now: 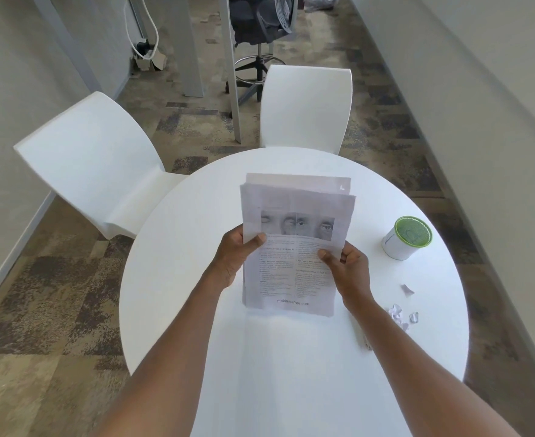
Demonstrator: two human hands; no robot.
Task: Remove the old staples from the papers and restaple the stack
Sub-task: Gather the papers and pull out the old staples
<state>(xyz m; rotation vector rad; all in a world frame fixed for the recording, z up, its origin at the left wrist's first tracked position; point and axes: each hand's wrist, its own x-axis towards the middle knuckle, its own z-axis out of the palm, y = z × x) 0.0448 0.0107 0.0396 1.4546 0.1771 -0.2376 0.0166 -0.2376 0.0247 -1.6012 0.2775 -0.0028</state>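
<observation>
I hold a stack of printed papers (294, 279) upright above the round white table (196, 310), its lower edge close to or resting on the tabletop. The front sheet carries a grey photo strip and two columns of text. My left hand (237, 250) grips the stack's left edge with the thumb on the front. On the right edge, my right hand (349, 266) does the same. The sheets are unevenly aligned at the top, where back pages stick out. No staple or stapler can be made out.
A white cup with a green mesh lid (406, 238) stands on the table at the right. Small torn paper scraps (400, 313) lie near the right edge. Two white chairs (102, 165) (307, 105) stand at the table's far side.
</observation>
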